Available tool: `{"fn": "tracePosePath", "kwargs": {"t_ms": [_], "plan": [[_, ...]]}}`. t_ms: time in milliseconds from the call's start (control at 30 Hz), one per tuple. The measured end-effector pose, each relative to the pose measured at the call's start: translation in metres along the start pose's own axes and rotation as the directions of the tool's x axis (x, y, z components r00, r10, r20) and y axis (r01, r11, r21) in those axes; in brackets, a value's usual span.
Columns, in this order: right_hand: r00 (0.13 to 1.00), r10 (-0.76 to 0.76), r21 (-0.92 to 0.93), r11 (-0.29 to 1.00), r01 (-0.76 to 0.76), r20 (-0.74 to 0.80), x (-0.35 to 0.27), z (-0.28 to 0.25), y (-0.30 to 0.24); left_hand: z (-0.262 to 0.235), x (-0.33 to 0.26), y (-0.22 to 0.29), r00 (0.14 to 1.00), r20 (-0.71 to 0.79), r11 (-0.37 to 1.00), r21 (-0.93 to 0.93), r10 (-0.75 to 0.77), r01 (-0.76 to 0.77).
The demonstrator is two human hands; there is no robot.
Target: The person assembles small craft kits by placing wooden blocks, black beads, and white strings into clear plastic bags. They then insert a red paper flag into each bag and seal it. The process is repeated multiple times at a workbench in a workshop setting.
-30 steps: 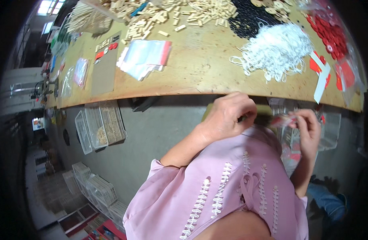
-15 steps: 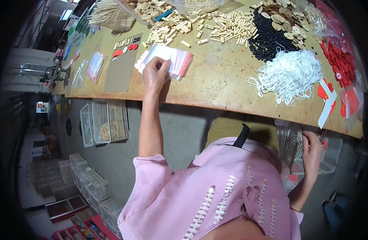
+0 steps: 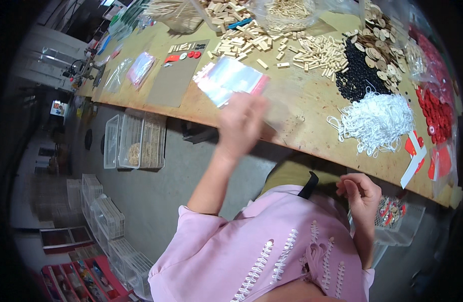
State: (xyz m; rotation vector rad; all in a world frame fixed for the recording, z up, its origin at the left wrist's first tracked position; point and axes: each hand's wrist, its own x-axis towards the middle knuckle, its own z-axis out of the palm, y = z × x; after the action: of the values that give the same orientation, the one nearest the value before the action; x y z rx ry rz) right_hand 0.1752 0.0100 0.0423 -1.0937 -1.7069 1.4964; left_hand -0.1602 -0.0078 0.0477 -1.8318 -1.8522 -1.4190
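Observation:
My left hand (image 3: pixel 241 123) is blurred by motion just over the table's front edge, beside a stack of clear plastic bags (image 3: pixel 230 79) with pinkish-red edges. A faint see-through smear, apparently one clear plastic bag (image 3: pixel 278 111), trails from its closed fingers. Near my lap on the right hovers my right hand (image 3: pixel 361 197), fingers loosely curled and a little apart, with nothing visible in them. Below it, a white plastic crate (image 3: pixel 411 226) holds small packed bags (image 3: pixel 391 210) with coloured pieces.
Along the table lie wooden blocks (image 3: pixel 244 41), short wooden sticks (image 3: pixel 319 56), black beads (image 3: pixel 359 70), wooden discs (image 3: pixel 381 54), white string (image 3: pixel 374 121) and red pieces (image 3: pixel 434 115). A brown board (image 3: pixel 172 85) bears sample parts. Crates (image 3: pixel 136 138) stand on the floor at left.
My left hand has come off the bag stack, moving right and toward me. My right hand has risen from the crate toward my lap, uncovering the packed bags. The view has tilted.

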Motion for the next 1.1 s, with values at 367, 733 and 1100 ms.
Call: {"fn": "tracePosePath", "kwargs": {"t_ms": [367,733,1100], "plan": [[0.966,0.221,0.283,0.926,-0.25,0.131,0.006,0.016,-0.016,0.04,-0.048,0.083,0.943,0.217,0.938,-0.293,0.254,-0.185],[0.998,0.039,0.281,0.959,-0.025,-0.045,0.002,0.019,0.004,0.041,-0.051,0.11,0.893,0.442,0.748,-0.622,0.089,0.233],[0.989,0.145,0.23,0.964,-0.135,-0.026,0.002,0.025,0.007,0.047,-0.061,0.109,0.893,0.45,0.869,-0.449,0.017,0.21]]}}
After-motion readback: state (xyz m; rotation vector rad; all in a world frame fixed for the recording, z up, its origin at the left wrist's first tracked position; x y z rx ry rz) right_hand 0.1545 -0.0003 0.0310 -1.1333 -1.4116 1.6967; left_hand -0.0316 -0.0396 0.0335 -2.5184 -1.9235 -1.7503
